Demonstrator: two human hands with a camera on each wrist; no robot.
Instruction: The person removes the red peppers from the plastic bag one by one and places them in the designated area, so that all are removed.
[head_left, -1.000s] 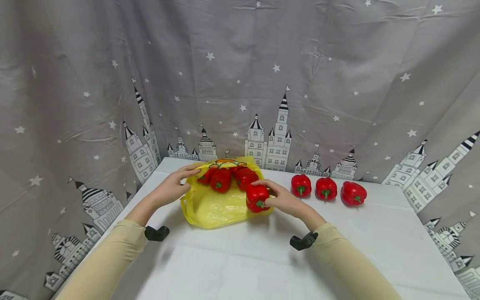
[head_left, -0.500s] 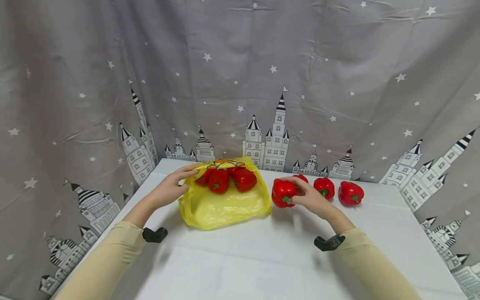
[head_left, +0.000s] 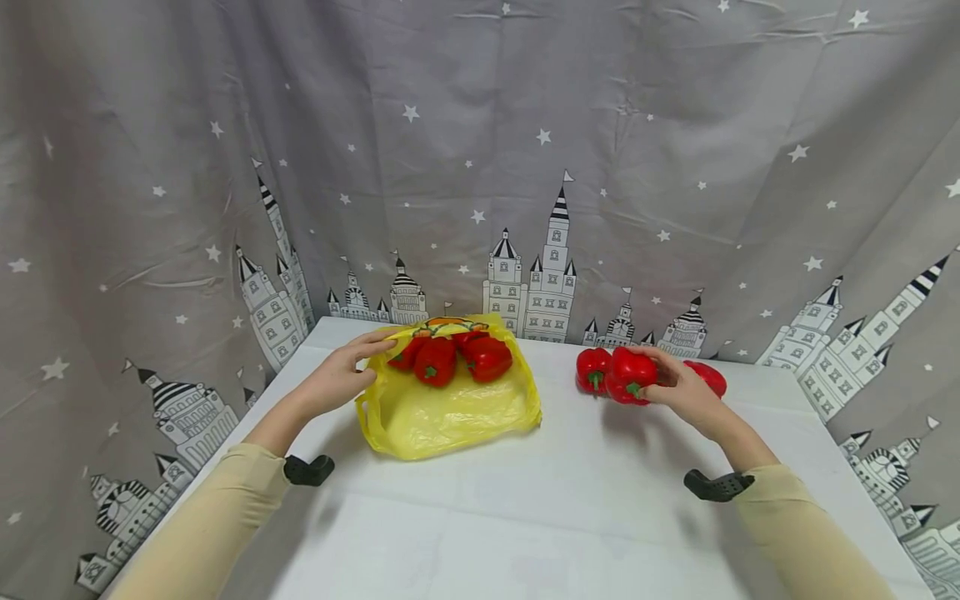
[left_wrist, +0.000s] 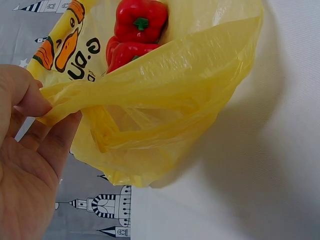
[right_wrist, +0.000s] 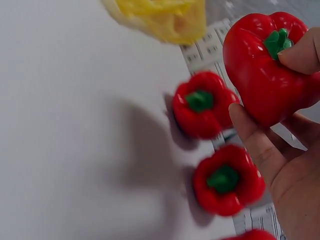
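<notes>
My left hand (head_left: 343, 377) pinches the rim of a yellow plastic bag (head_left: 450, 425) between thumb and fingers, and the bag's mouth faces me. Several red bell peppers lie at the back inside it, among them a front pepper (head_left: 435, 362) and one to its right (head_left: 490, 359). With my right hand (head_left: 686, 398) I grip another red bell pepper (right_wrist: 270, 70), thumb beside its green stem, raised above the table. Under it stands a row: a left pepper (right_wrist: 202, 105), a middle pepper (right_wrist: 227, 181) hidden in the head view, and a right pepper (head_left: 707, 378).
A white cloth (head_left: 480, 533) covers the table. Behind it hangs a grey curtain (head_left: 480, 167) printed with castles and stars. The bag stands left of the pepper row, near the table's back edge.
My right hand has carried its bell pepper rightward, from the bag's mouth to over the pepper row. The left hand keeps its hold on the bag.
</notes>
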